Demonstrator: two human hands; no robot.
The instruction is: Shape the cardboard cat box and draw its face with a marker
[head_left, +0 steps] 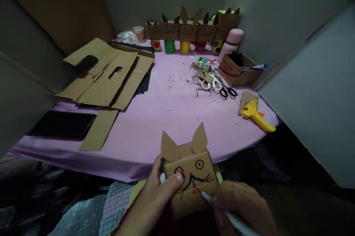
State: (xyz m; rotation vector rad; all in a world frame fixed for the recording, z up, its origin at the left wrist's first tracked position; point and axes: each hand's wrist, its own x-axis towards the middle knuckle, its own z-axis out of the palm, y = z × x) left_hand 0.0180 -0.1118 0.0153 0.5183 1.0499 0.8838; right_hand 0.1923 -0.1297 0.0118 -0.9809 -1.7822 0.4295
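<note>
A cardboard box head (188, 158) with two pointed ears is held below the table's front edge, its face turned up. It bears round dark eyes, a red nose, dark curved lines and a small red outline below them. My left hand (163, 191) grips its left side, thumb across the front beside one eye. In my right hand (238, 202) is a pale marker (230, 215), its red tip touching the box at the red outline. Something white shows behind my left thumb; I cannot make out what it is.
Cardboard sheets (108, 77) and a black phone (62, 124) lie at the left of the pink-covered table (166, 114). Several cardboard figures (188, 31) stand at the back. On the right are scissors (212, 84), a pink bottle (231, 44), a small box (231, 75) and a yellow glue gun (256, 115).
</note>
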